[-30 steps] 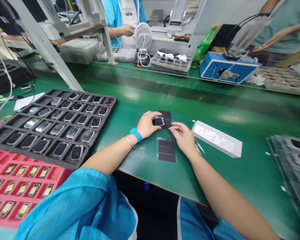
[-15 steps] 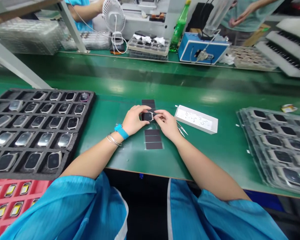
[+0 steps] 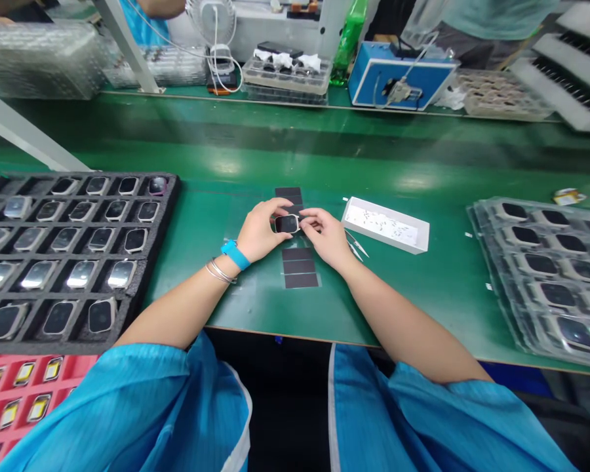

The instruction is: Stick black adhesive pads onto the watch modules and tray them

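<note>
A smartwatch case [image 3: 287, 224] with a black screen and pale rim is held just above the green bench, screen upward. My left hand [image 3: 259, 231] grips it from the left, thumb below and fingers above. At its right edge, the thumb and fingers of my right hand [image 3: 325, 237] are pinched together against the case; anything small between them is hidden. Beneath and in front of the hands lies a strip of dark rectangular film pieces [image 3: 299, 267]. White tweezers [image 3: 356, 245] rest beside my right hand, next to a white box [image 3: 387, 226] holding tiny dark parts.
On the left stands a black foam tray [image 3: 150, 262] of watches, with a red tray [image 3: 22, 406] below it. Stacked clear trays [image 3: 501, 295] of watches are at right. A blue box [image 3: 398, 75], a green bottle [image 3: 349, 42] and a fan [image 3: 211, 23] line the back shelf.
The view has tilted down and shifted slightly. A dark bit seen at the case's upper right corner by my right fingertips no longer shows. Both hands stay at the watch case.
</note>
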Motion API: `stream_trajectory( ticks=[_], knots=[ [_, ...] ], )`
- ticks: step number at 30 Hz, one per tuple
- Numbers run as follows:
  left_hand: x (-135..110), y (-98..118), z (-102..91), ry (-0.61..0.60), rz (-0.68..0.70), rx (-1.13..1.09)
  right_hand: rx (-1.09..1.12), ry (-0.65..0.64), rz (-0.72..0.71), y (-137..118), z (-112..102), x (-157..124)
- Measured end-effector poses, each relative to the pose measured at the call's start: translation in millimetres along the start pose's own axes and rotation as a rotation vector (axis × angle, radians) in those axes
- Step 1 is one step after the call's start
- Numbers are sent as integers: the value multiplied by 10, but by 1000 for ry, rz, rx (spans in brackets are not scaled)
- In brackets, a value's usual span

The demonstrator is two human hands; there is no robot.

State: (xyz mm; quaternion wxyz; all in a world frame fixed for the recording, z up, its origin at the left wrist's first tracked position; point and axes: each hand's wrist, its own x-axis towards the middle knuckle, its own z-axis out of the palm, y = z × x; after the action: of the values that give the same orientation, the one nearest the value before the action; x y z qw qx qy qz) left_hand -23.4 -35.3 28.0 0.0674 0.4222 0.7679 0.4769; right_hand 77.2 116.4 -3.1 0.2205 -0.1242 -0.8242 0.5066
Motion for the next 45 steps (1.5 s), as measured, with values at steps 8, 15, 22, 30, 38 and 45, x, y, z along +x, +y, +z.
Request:
stream_trajectory(
  ticks=[8,15,22,30,38,45],
  knots=[
    [-2,-3,7,2,-2,-12,4,-1,1,-11,-4,2],
    [-4,-15,8,-2,3,-10,15,-6,0,-12,1,4],
    [-6,-38,19,4,30,9,12,-8,0,0,5,6],
    [-12,-81,38,16,65,25,2,-12,-2,10,5,8],
    [-5,-81,35,14,86,43,12,-1,-23,12,9,7],
    [5,-111,43,4,114,88,-4,-3,-33,34,9,1]
  ],
)
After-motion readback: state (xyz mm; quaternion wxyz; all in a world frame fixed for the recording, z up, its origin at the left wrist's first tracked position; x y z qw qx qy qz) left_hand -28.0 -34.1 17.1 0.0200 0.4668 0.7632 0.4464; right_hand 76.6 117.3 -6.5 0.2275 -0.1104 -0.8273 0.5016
